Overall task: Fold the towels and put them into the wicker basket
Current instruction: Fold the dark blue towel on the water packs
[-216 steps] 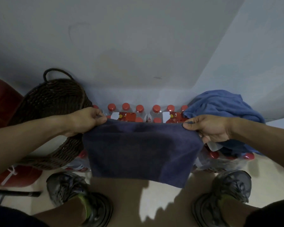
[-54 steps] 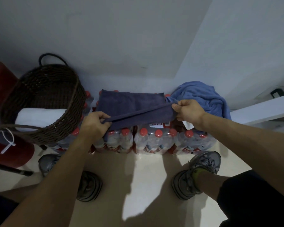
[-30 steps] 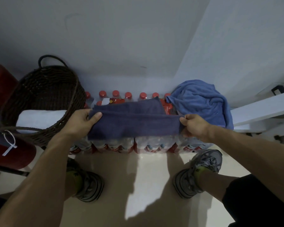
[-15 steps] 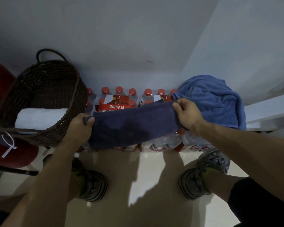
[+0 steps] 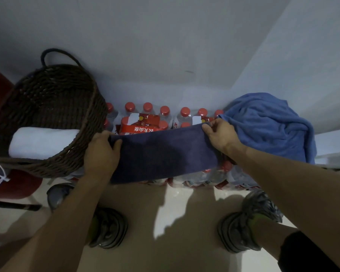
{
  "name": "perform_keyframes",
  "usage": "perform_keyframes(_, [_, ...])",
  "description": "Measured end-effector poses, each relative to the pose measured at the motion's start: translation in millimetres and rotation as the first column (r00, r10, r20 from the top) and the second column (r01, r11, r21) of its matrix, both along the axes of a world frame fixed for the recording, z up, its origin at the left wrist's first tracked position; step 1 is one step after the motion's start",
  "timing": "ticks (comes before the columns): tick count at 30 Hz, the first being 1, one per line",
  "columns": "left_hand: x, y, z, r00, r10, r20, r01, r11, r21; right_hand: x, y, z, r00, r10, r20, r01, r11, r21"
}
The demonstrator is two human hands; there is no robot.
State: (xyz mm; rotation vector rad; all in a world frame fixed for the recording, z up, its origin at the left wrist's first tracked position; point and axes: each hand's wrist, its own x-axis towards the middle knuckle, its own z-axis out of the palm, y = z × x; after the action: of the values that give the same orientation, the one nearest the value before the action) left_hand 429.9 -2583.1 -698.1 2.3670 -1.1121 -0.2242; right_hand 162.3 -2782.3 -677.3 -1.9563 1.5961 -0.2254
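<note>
A dark navy towel [image 5: 163, 154], folded into a long strip, hangs between my hands over the packs of water bottles. My left hand [image 5: 101, 152] grips its left end, and my right hand [image 5: 220, 134] pinches its upper right corner. The dark brown wicker basket [image 5: 47, 99] stands tilted at the left, with a folded white towel [image 5: 41, 142] inside it. A crumpled light blue towel [image 5: 267, 126] lies on the bottles at the right, just behind my right hand.
Shrink-wrapped packs of red-capped water bottles [image 5: 147, 118] stand against the white wall. A red object [image 5: 14, 185] with a white tag sits under the basket at the left. My two grey shoes [image 5: 108, 228] stand on the beige floor. A white ledge [image 5: 332, 142] juts in at the right.
The navy towel went from a half-folded spread on the bottles to a narrower strip lifted between both hands, its lower edge now hanging in front of the packs. The view shifted slightly.
</note>
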Motion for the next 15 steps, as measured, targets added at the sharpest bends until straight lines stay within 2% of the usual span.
perform_keyframes(4, [-3,-4,4,0.999,0.007,-0.039,-0.005,0.998,0.058,7,1,4,0.984,0.101,-0.144,-0.108,0.993,-0.039])
perform_keyframes(8, [-5,-5,13,0.996,-0.007,-0.084,0.01,0.999,0.041,14,4,11,0.979,0.141,-0.15,-0.137,0.99,0.031])
perform_keyframes(12, [-3,-2,20,0.996,-0.075,-0.058,0.077,0.996,0.049,14,2,22,0.995,0.095,0.002,-0.094,0.984,0.153])
perform_keyframes(15, [-4,-1,27,0.99,-0.08,-0.114,0.078,0.997,-0.025,1,0,35,0.974,-0.031,0.225,-0.057,0.926,0.374])
